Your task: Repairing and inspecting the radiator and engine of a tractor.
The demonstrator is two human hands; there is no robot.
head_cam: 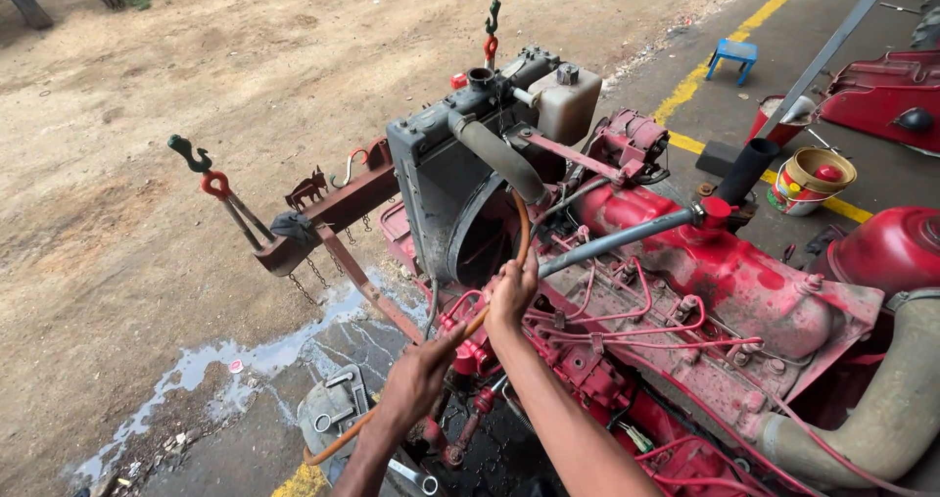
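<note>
Head camera looked down on a red engine (725,291) that filled the frame from 3 o'clock to 6 o'clock. Your right hand (511,296) was curled tight around a thin orange hose (524,233), just below the middle of the picture. That hose ran up to 12 o'clock, beside the gray radiator (441,179), and down to 7 o'clock, where it bent near the wet ground. Your left hand (419,379) sat lower, at 7 o'clock from the right one. It closed around the same hose, but I cannot tell how tightly it held.

A gray bar with a black grip (627,237) crossed just past your right hand at 2 o'clock, very close to your knuckles. Thin red pipes (627,326) crowded the space at 3 o'clock, so room there was tight. A rusty frame with chains (333,223) stuck out at 10 o'clock.

Wide open dirt (147,115) lay from 9 o'clock to 12 o'clock. A puddle (255,360) spread at 8 o'clock. A small blue stool (734,54) stood far off at 1 o'clock.
</note>
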